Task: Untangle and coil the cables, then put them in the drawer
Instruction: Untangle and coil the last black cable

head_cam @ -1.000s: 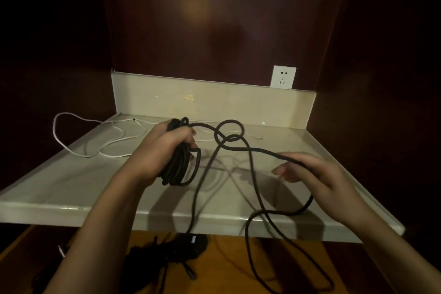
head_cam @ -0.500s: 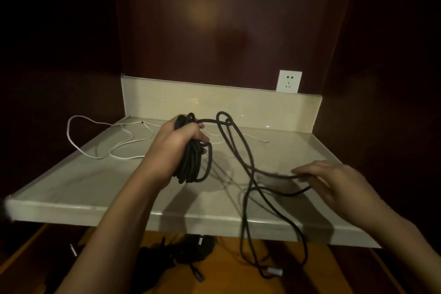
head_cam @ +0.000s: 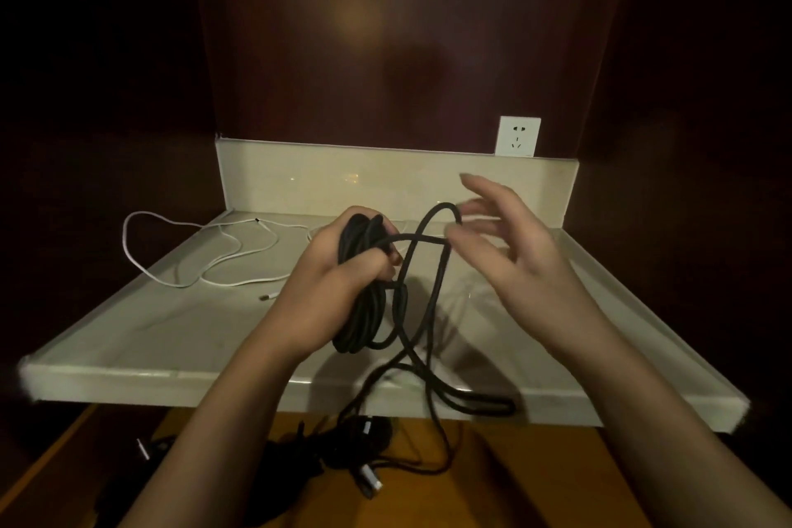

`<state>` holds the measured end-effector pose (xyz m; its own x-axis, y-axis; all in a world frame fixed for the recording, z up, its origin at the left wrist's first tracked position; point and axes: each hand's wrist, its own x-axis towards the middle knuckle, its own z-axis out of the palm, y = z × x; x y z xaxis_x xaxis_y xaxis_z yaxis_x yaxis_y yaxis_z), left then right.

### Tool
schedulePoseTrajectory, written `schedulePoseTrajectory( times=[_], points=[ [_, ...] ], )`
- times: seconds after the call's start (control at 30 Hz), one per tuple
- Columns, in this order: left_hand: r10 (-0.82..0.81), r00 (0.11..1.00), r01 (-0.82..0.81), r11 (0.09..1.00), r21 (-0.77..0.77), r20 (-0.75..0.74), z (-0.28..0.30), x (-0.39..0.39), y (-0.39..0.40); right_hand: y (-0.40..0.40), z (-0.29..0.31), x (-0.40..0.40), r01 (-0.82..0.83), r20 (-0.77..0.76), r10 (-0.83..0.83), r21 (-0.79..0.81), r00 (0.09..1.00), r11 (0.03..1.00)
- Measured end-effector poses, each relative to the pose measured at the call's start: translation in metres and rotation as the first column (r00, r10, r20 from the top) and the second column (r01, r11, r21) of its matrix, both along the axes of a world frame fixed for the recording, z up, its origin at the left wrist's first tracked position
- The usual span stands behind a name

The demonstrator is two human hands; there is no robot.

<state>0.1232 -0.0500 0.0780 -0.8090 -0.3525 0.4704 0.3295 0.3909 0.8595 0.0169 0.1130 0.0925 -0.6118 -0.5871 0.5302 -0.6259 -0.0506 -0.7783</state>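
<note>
My left hand (head_cam: 321, 292) grips a coiled bundle of black cable (head_cam: 364, 317) above the pale counter (head_cam: 171, 334). From the bundle a loose strand rises in a loop toward my right hand (head_cam: 523, 257), which pinches it at thumb and fingertip with the other fingers spread. The rest of the strand drops over the counter's front edge. A thin white cable (head_cam: 180, 253) lies loose and uncoiled on the counter's left part. Below the counter is the wooden drawer (head_cam: 514, 480).
A dark heap of cables (head_cam: 338, 442) and a silver plug (head_cam: 370, 478) lie in the drawer. A low backsplash (head_cam: 300, 180) closes the counter's rear, with a white wall socket (head_cam: 517, 136) above it. Dark wood panels stand on both sides.
My right hand has risen from low on the right toward the bundle, carrying a strand up into a loop. The left hand has kept its grip on the coil.
</note>
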Motion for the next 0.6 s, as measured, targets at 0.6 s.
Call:
schedulePoseTrajectory(
  times=[0.6],
  points=[
    [0.497,0.860,-0.395,0.512,-0.763,-0.111,0.009,0.019,0.031,-0.015,-0.003,-0.021,0.486,-0.423,-0.495,-0.139,0.759,0.863]
  ],
)
